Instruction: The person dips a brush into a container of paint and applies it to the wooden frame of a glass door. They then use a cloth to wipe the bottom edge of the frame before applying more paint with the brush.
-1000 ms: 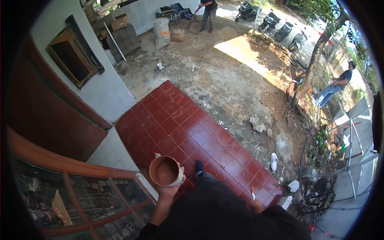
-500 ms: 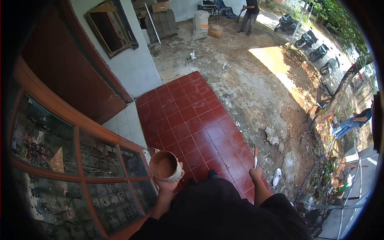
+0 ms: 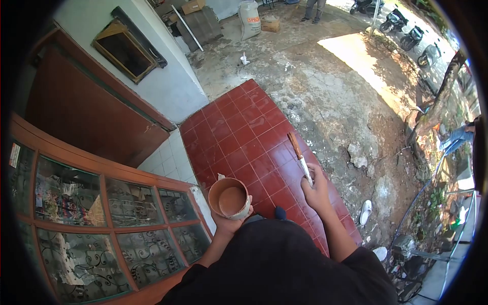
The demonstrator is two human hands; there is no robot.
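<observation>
My left hand (image 3: pixel 226 222) is wrapped round a round paint pot (image 3: pixel 216 198) from below and the side. Brown paint coats the inside of the pot, and its outer wall looks whitish. Its mouth tips up toward me. My right hand (image 3: pixel 317 190) grips a paintbrush (image 3: pixel 304 165) by its white handle. The brush's brown-stained end points up and away, above the red tiles. Brush and pot are well apart.
Red floor tiles (image 3: pixel 239 147) lie beneath me. A wooden window frame (image 3: pixel 108 229) with glass panes and a brown door (image 3: pixel 96 107) stand on the left. Rough concrete holds a sack (image 3: pixel 249 21), a white cup (image 3: pixel 244 60) and white footwear (image 3: pixel 365 212). Two people are partly visible.
My right hand has risen forward and slightly left with the brush, which now shows fully over the tiles. The pot in my left hand appears further right as the view shifts.
</observation>
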